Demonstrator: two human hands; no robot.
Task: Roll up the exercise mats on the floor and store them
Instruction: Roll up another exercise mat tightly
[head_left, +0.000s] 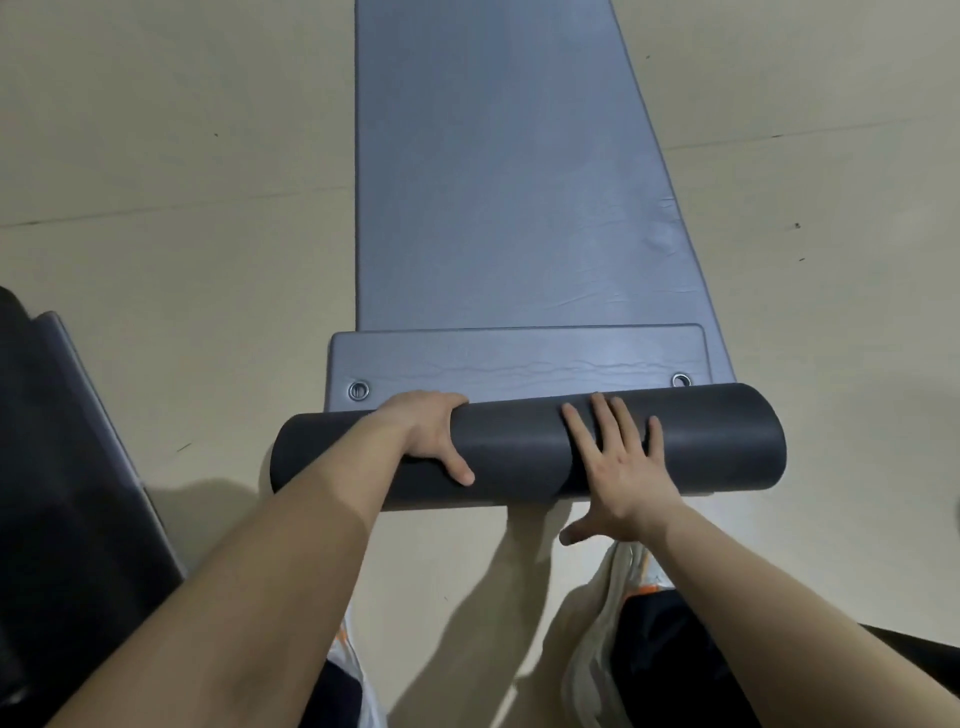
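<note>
My left hand (434, 434) grasps the dark grey foam roll (524, 449); my right hand (621, 467) lies released. Most of the long grey-blue mat (493, 182) is left.

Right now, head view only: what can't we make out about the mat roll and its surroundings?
- Far end of the grey mat: cut off by the top edge, so the length left to roll is unknown.
- Left hand fingertips: curled over the far side of the roll.
- Dark object at left: cut off by the frame edge, identity unclear.
- Right eyelet: partly hidden by the roll.
</note>
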